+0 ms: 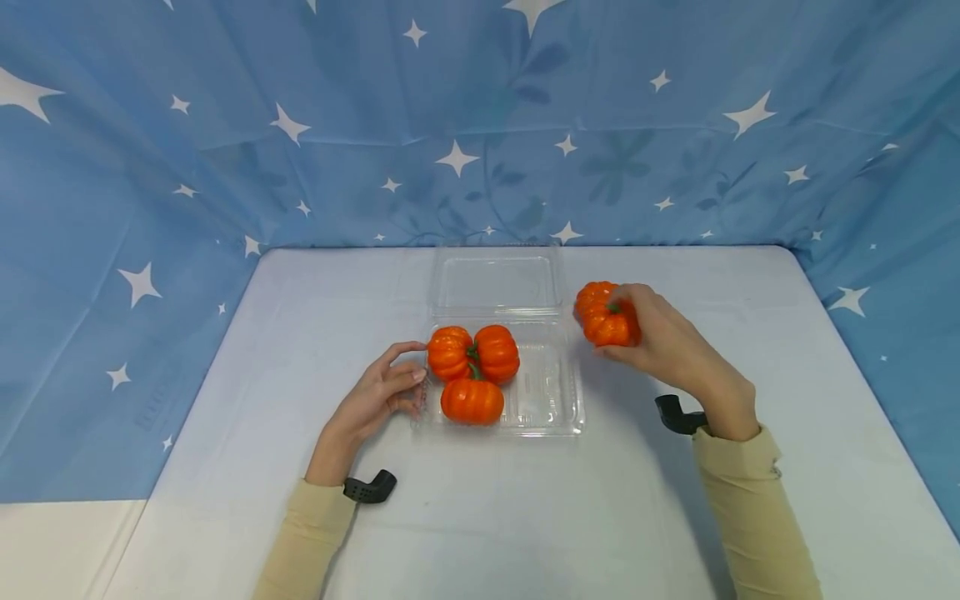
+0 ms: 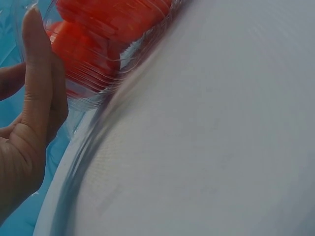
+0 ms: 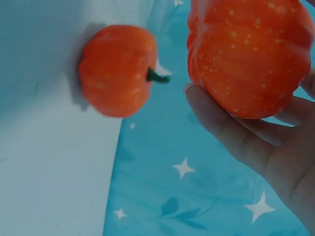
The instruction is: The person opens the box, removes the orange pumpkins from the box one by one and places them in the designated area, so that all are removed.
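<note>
A pale, smooth worktop (image 1: 480,517) with rounded far corners fills the middle of the room, bordered behind and at both sides by blue cloth (image 1: 450,92) printed with white stars and leafy sprigs. On it lies an open box (image 1: 543,383), long side running left to right, its lid (image 1: 497,283) laid back towards the far edge.

Three boxed pumpkins (image 1: 472,403) sit left and centre, stems pointing inward to one meeting point; the nearest is widest from left to right. Just right of the box is the held pumpkin (image 1: 613,328) — its stem direction cannot be told — with a loose pumpkin (image 3: 115,71) behind it on the worktop, stem up.

The right hand (image 1: 663,337) has its grip curled around the held pumpkin, thumb and fingers spread to its width. The left hand (image 1: 371,400) holds nothing — its grip is loosely extended, fingers against the box's left side.

The pumpkins are glossy, ribbed and orange, the held one flecked yellow; the box is clear, ridged plastic.
</note>
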`<state>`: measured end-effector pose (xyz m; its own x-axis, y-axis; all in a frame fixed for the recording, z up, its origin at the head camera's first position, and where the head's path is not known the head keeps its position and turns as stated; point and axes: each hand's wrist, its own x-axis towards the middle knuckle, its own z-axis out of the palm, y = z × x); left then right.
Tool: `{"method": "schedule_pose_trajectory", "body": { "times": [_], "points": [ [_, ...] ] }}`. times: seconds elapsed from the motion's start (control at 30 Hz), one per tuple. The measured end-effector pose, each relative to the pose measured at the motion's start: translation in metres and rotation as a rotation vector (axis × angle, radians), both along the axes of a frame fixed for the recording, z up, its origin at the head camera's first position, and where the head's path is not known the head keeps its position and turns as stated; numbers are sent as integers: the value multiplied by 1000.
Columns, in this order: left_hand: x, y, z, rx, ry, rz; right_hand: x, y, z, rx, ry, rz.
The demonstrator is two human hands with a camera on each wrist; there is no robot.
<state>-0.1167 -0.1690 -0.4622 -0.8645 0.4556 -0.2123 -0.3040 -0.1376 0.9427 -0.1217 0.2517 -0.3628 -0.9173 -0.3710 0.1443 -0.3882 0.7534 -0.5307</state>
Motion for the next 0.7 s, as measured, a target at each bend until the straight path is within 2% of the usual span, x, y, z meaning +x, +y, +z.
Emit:
{"method": "schedule_pose_trajectory", "body": {
  "times": [0.17,0.43,0.7],
  "points": [
    [0,0,1,17,-2,-3,-7,12,-2,16,-59,-57],
    [4,1,1,12,-31,19,-17,28,-10,56,-221,-164],
    [1,3,1,33,-10,11,-24,44,-16,85,-237,-227]
  ]
}}
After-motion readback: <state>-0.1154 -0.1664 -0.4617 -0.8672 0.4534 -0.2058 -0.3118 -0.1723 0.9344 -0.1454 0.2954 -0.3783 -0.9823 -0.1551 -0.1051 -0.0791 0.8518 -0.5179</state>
